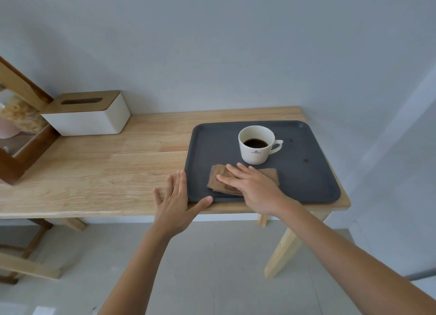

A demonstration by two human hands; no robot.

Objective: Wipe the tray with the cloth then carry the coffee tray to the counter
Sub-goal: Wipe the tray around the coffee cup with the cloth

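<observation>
I'm in the wiping step: my right hand [253,187] lies flat, fingers spread, pressing the folded brown cloth [223,181] onto the near-left part of the dark grey tray [313,173], gripping nothing, just palm on fabric. My left hand [175,202] is open too, fingers wide on the wooden table [94,173] at the tray's 8 o'clock corner, thumb laid along the near rim, which I judge is bracing it against sliding. The white cup of black coffee [256,145] stands at 12 o'clock from the cloth, close to my fingertips, handle pointing to 3 o'clock. A few dark specks show on the tray at the cup's 3 to 4 o'clock, so the wipe looks unfinished. Next I'd sweep the cloth rightward toward those spots, passing around the cup without nudging it. A white tissue box [89,116] sits well off at 10 o'clock.
</observation>
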